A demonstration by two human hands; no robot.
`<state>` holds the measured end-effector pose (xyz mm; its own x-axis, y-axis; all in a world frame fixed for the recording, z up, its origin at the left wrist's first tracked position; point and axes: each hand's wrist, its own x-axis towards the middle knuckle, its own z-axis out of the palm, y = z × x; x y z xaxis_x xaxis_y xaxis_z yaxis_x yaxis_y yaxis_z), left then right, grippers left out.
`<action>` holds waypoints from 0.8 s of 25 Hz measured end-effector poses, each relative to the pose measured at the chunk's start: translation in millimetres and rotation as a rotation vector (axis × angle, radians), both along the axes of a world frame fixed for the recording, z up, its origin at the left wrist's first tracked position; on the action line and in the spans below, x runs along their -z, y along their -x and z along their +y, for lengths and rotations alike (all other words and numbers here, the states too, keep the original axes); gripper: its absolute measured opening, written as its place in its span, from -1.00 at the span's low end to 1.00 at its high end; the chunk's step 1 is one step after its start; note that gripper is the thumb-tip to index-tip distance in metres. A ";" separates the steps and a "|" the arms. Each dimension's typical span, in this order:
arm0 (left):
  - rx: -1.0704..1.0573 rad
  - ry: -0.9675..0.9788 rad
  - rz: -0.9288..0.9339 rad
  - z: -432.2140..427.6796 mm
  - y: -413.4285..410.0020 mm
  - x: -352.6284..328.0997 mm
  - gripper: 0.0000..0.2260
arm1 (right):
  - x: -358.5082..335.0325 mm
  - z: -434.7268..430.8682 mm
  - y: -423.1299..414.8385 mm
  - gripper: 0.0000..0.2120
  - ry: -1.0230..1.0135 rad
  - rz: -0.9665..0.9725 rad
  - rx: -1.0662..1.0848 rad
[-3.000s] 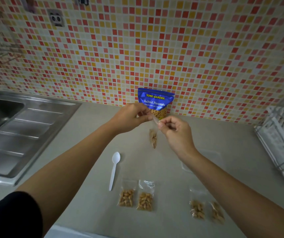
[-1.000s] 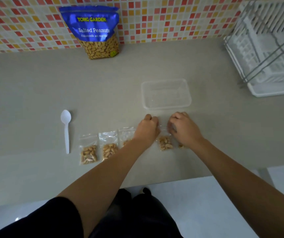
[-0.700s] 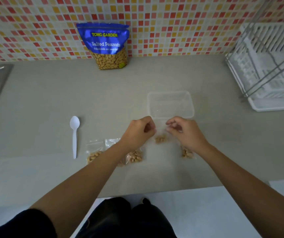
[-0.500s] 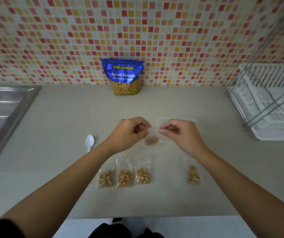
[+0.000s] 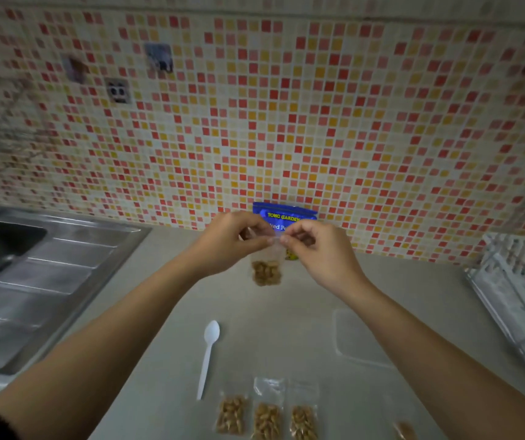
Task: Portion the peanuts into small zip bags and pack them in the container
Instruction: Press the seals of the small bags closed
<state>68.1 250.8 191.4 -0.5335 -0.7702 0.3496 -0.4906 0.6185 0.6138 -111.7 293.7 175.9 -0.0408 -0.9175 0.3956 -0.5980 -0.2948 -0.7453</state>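
Between the pinching fingers of the left hand point(image 5: 232, 242) and the right hand point(image 5: 321, 249), the zip bag point(image 5: 270, 257) hangs by its top strip, peanuts point(image 5: 265, 274) sunk below the fingers, likely so the seal can be pressed shut.

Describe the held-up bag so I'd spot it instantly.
Find the blue peanut pouch against the tiled wall. In front of it, the left hand and right hand pinch the top of a small clear zip bag of peanuts. Unlike the three filled bags lying near the spoon, it hangs in the air.

Counter point(image 5: 286, 328) holds spoon point(image 5: 207, 354), container point(image 5: 359, 338), pouch point(image 5: 289, 214), filled zip bags point(image 5: 266, 420).
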 end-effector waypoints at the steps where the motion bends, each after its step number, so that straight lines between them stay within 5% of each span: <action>1: -0.006 0.008 -0.001 -1.9 -1.6 0.9 -0.95 | -0.8 -0.9 -3.2 -0.95 0.008 0.013 -0.009; 10: 0.030 0.042 -0.017 -10.0 5.9 2.6 -0.92 | 0.4 3.6 -5.4 -0.95 0.090 0.061 0.045; 20: -0.005 0.065 -0.068 -18.8 19.1 8.6 -0.84 | 9.9 7.6 -4.6 -0.81 -0.023 -0.214 0.029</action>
<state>49.1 232.0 182.8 -0.5536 -0.7497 0.3627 -0.5329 0.6535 0.5375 -107.1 301.4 166.0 -0.1483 -0.9232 0.3544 -0.4339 -0.2613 -0.8623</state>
